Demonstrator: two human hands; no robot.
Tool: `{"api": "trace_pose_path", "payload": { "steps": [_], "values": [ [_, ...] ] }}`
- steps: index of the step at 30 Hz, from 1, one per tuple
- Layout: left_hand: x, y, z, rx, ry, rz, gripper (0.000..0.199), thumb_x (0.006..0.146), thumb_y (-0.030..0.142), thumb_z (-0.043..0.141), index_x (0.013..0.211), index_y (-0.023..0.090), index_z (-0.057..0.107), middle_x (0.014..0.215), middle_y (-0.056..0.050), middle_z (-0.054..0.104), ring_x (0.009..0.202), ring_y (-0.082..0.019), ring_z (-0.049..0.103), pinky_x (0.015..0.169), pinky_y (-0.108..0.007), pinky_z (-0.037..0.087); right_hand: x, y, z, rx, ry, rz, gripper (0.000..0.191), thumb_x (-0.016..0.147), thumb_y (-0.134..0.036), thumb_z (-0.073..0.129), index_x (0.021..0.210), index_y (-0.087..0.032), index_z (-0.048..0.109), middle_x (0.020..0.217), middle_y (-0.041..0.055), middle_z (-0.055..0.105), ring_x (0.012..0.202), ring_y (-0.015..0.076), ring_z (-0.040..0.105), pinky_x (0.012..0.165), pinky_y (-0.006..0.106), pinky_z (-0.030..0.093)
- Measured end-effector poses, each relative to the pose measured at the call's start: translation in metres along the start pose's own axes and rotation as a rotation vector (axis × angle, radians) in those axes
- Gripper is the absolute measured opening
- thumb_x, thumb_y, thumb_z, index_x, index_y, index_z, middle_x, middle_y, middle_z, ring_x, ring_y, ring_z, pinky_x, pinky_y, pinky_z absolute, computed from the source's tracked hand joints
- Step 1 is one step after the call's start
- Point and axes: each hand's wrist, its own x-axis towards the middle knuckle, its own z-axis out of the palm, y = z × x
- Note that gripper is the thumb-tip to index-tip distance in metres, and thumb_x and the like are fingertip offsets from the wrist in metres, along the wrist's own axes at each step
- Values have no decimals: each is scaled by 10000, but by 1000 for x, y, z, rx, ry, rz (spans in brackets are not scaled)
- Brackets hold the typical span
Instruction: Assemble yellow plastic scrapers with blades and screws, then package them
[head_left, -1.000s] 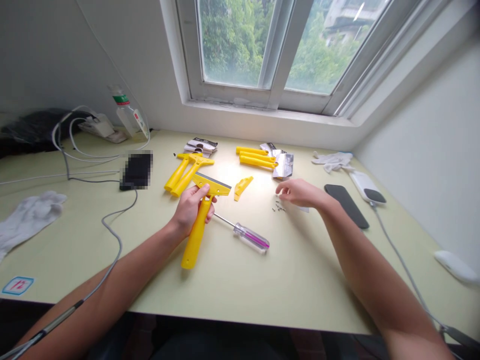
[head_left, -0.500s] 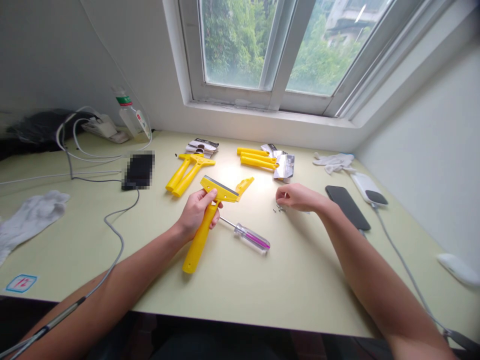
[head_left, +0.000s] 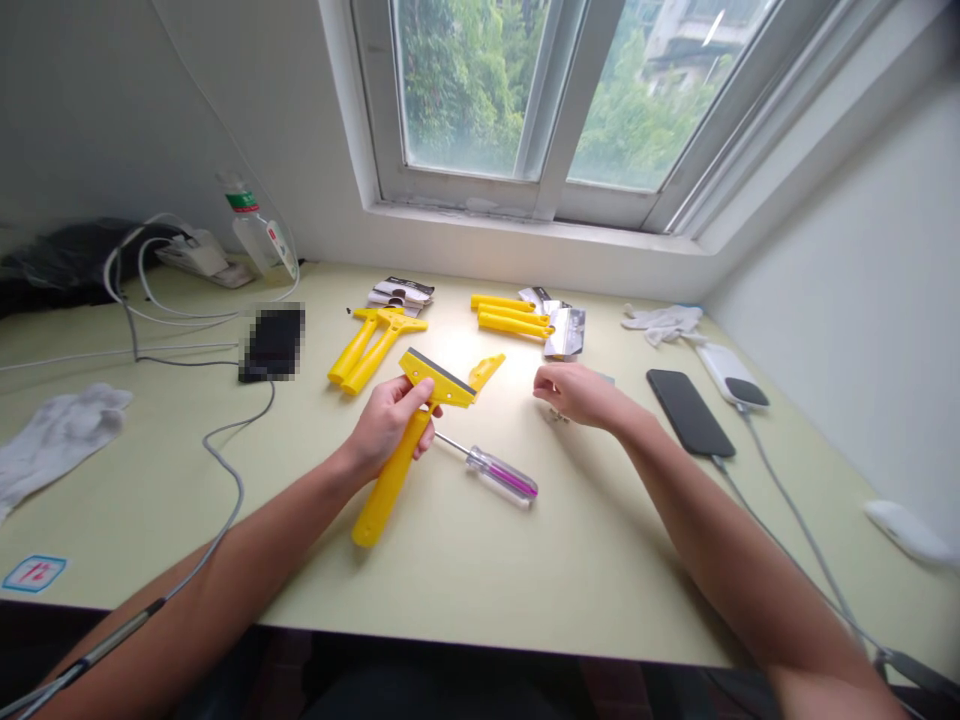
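My left hand [head_left: 384, 425] is closed around a yellow scraper [head_left: 388, 485], gripping it near the neck with the thumb on the head. A dark blade edge runs along the far side of that head. Just beyond its right end lies a small yellow plastic piece [head_left: 488, 372]. My right hand [head_left: 576, 392] hovers low over the table with fingertips pinched together; whatever they hold is too small or hidden to see. Several tiny screws [head_left: 557, 415] lie beneath it. Between the hands, a screwdriver [head_left: 504, 476] with a clear and purple handle rests on the table, its tip behind the left hand.
Two yellow scraper parts [head_left: 381, 348] lie back left, near some packets [head_left: 401, 295]. Several yellow handles [head_left: 514, 322] and silver packets [head_left: 565, 333] sit at the back. A phone [head_left: 690, 412], power bank [head_left: 733, 377] and cables are right; a bottle [head_left: 262, 240] and glove [head_left: 64, 440] are left.
My right hand has lifted slightly and moved left from the screws, fingers still pinched. The scraper in my left hand has tilted a little, its handle end shifting left.
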Motion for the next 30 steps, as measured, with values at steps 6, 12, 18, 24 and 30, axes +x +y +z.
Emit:
{"api": "trace_pose_path", "payload": {
  "steps": [6, 12, 18, 24, 30],
  "values": [
    [14, 19, -24, -66, 186, 111, 208, 847, 333, 602, 848, 148, 508, 717, 1, 579, 385, -83, 507, 325, -197, 360, -2, 6, -7, -15, -21, 33, 124, 850, -281, 577, 806, -195, 655, 819, 49, 697, 721, 181, 601, 615, 279, 391],
    [20, 14, -25, -81, 183, 107, 215, 826, 338, 619, 857, 156, 508, 716, 3, 582, 379, -88, 499, 327, -206, 357, 35, -60, 1, 57, 134, -280, 184, 928, -215, 510, 933, -189, 692, 938, 60, 695, 816, 164, 604, 727, 282, 427],
    [20, 14, -27, -77, 204, 116, 224, 833, 354, 607, 857, 153, 513, 712, 2, 579, 376, -89, 508, 325, -205, 356, 80, -99, 29, 5, 88, -412, 145, 877, -181, 594, 932, -196, 728, 1008, 95, 676, 905, 216, 578, 740, 313, 402],
    [19, 13, -26, -108, 167, 98, 263, 814, 384, 638, 862, 165, 502, 693, 14, 571, 365, -83, 498, 313, -195, 351, 91, -92, 34, 17, 63, -418, 120, 860, -174, 611, 861, -202, 727, 958, 93, 644, 884, 213, 548, 742, 308, 386],
    [15, 12, -21, -125, 93, 103, 311, 803, 421, 662, 860, 166, 495, 702, 10, 578, 363, -80, 505, 305, -191, 358, 90, -93, 33, 63, 40, -398, 97, 838, -141, 617, 833, -185, 703, 929, 90, 640, 897, 209, 565, 779, 317, 409]
  ]
}}
